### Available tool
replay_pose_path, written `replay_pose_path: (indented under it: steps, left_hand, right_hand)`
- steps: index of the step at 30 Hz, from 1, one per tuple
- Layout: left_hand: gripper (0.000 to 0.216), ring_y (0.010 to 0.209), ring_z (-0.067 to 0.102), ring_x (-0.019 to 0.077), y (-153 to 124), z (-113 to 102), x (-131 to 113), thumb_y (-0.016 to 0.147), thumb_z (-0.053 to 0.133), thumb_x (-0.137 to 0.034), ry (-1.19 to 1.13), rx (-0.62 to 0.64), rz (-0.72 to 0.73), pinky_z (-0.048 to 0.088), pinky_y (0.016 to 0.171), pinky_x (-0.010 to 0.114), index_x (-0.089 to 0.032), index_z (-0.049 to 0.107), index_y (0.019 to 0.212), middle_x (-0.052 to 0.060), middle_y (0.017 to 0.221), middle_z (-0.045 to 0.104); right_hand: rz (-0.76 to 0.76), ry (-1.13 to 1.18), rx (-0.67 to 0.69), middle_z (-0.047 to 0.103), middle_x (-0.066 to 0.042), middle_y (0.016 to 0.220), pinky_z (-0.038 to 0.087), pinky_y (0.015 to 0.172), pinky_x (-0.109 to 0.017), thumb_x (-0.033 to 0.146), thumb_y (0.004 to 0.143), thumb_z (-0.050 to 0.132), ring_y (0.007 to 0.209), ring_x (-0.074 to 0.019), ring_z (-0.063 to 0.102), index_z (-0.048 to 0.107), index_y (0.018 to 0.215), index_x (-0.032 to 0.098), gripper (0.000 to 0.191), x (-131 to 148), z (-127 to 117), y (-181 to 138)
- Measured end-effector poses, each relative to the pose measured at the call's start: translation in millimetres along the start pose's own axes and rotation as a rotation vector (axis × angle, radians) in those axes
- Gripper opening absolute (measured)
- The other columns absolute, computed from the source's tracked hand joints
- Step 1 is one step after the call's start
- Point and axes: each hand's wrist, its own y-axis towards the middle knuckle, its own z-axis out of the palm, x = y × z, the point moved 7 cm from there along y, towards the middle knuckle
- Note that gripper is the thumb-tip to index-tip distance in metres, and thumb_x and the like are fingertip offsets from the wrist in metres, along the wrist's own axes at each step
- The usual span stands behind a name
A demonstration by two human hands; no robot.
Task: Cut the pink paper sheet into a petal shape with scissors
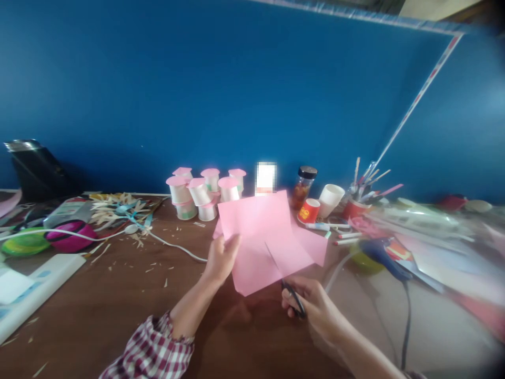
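My left hand [221,258] pinches the left edge of a pink paper sheet [256,231] and holds it up over the brown table [118,305]. My right hand [311,305] grips black-handled scissors [290,292] whose blades run up into the sheet from its lower edge, leaving a slit in the paper. Another pink sheet [315,245] lies on the table behind the held one. A plaid sleeve covers my left forearm.
Several white cups with pink lids [201,192] stand at the back. A jar [303,187], a red cup [309,210], a white cup [330,199] and a pen holder [357,205] sit right of them. A blue glue gun [381,255] lies at right, a white cable [173,246] and scraps at left.
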Motion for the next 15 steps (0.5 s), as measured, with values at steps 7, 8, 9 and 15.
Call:
replay_pose_path:
  steps: [7,8,9,15]
  left_hand:
    - [0.036,0.054,0.054,0.0147,0.4,0.1,3.6,0.072,0.059,-0.041,-0.022,-0.004,-0.023,0.04,0.049,0.022,-0.01,0.066,0.089,0.003,0.063,0.063]
    - [0.035,0.053,0.053,0.0143,0.3,-0.1,4.1,0.072,0.06,-0.041,-0.027,-0.006,-0.026,0.039,0.048,0.022,-0.01,0.066,0.087,0.002,0.062,0.062]
    - [0.035,0.052,0.052,0.014,0.3,-0.3,4.3,0.071,0.06,-0.041,-0.028,-0.009,-0.026,0.038,0.047,0.022,-0.01,0.066,0.086,0.002,0.061,0.062]
    - [0.037,0.056,0.054,0.0152,1.1,-0.6,2.7,0.073,0.059,-0.041,-0.002,-0.006,-0.007,0.041,0.052,0.023,-0.009,0.066,0.089,0.004,0.065,0.064]
  right_hand:
    - [0.006,-0.001,-0.014,0.051,0.001,0.055,0.034,0.044,-0.021,0.041,0.07,0.067,0.048,-0.0087,0.044,0.052,0.058,0.015,0.032,-0.3,0.1,0.5]
    - [0.011,-0.003,-0.021,0.051,0.001,0.055,0.034,0.044,-0.021,0.039,0.07,0.067,0.048,-0.0087,0.044,0.052,0.058,0.015,0.031,-1.2,-0.2,0.6]
    - [0.019,-0.005,-0.027,0.051,0.001,0.054,0.033,0.044,-0.021,0.037,0.07,0.067,0.047,-0.0086,0.044,0.052,0.057,0.015,0.03,-2.2,-0.4,0.9]
    - [0.047,-0.016,-0.048,0.05,0.002,0.052,0.032,0.042,-0.02,0.025,0.069,0.066,0.046,-0.0081,0.043,0.052,0.056,0.015,0.022,-9.8,-1.7,3.0]
